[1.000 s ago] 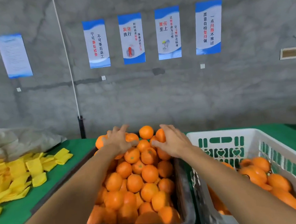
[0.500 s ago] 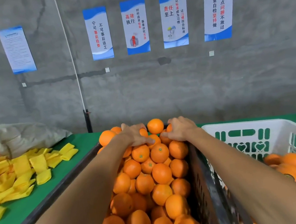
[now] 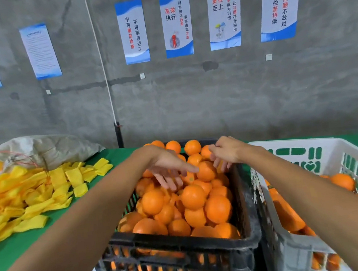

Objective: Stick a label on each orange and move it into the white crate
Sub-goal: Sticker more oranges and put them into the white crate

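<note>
1. Lifting off the heap, your left hand [image 3: 166, 169] now hovers over the oranges [image 3: 193, 196] in the black crate [image 3: 180, 243], fingers loose, holding nothing.
2. Your right hand [image 3: 225, 152] has likewise let go, empty.
3. No fruit picked; white crate [image 3: 293, 143] waits rightward.

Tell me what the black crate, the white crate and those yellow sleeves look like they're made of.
Black crate: apparently moulded plastic, matte and scuffed, with lattice walls. White crate: likely plastic too, smoother, with cut-out slots. Yellow sleeves: probably soft foam netting, going by their ribbed, limp look.
</note>
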Available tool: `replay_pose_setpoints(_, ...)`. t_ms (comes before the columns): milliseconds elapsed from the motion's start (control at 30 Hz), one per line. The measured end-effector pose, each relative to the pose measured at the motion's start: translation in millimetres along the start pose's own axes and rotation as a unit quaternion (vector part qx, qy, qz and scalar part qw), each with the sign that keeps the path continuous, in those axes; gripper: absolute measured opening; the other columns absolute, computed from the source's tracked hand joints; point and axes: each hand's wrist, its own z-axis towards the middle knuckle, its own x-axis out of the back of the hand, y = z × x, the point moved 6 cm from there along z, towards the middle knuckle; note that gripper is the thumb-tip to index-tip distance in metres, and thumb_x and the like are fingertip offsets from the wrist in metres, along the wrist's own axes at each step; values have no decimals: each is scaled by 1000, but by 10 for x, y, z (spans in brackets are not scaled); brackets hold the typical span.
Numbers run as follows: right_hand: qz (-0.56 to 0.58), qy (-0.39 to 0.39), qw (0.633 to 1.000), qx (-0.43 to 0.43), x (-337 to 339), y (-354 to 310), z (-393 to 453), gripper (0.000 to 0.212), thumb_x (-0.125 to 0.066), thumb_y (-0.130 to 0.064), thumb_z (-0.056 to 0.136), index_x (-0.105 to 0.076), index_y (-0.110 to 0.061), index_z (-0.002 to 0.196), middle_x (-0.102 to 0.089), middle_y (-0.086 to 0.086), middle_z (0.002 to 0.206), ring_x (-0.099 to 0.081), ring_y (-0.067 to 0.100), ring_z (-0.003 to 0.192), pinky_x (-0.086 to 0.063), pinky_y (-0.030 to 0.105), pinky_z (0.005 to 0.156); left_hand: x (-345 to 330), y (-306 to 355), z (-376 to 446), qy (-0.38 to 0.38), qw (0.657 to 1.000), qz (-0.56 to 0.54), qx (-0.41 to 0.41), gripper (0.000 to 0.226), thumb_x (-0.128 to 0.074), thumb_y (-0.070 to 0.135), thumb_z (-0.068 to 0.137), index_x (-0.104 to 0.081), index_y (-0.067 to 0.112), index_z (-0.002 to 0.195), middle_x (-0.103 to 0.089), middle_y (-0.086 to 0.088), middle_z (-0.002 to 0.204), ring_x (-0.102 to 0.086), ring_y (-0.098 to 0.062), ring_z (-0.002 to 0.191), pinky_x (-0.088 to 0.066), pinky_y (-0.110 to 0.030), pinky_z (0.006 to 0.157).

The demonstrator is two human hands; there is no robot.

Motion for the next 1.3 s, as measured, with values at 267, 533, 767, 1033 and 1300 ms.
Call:
replay_pose_setpoints(267, -111, 36, 993, 34, -155, -166, 192, 68, -63, -52, 94, -46, -20, 151, -48, 10, 155, -48, 31, 139, -42, 42, 113, 597, -239, 261, 396, 878, 268, -20, 70, -61, 64, 95, -44, 28, 153, -45, -12, 152, -35, -36, 143, -41, -51, 112)
replay_pose_setpoints(533, -216, -27, 975, 37, -504, -293, 818, 100, -64, -69, 87, -18, -23, 163, -29, 13, 166, -30, 38, 150, -28, 51, 120, 1075, -299, 790, 376, 856, 351, 45, 85, -56, 81, 86, -35, 40, 157, -44, -5, 158, -39, -39, 143, -36, -53, 111)
replay_pose_setpoints(767, -297, -21, 953, 46, -613, -347, 1013, 106, -74, -65, 81, -20, -20, 160, -21, 12, 161, -35, 42, 145, -42, 55, 111, 1183, -371, 1040, 307, 866, 377, 115, 105, -53, 96, 73, -25, 47, 162, -20, -16, 164, -30, -40, 150, -39, -54, 114)
replay_pose_setpoints(1033, -320, -49, 945, 39, -704, -342, 1143, 113, -72, -69, 77, -17, -18, 162, -26, 16, 157, -37, 41, 142, -45, 52, 105, 1155, -281, 1103, 271, 887, 374, 29, 95, -50, 84, 89, -14, 42, 166, -26, -7, 170, -34, -38, 151, -33, -52, 122)
replay_pose_setpoints(1300, -274, 28, 960, 51, -556, -340, 1181, 104, -64, -73, 83, -23, -13, 157, -28, 17, 157, -33, 40, 144, -36, 53, 114, 1325, -184, 1103, 310, 906, 288, -11, 80, -42, 86, 90, -59, 28, 142, -53, -12, 146, -49, -33, 134, -46, -42, 106)
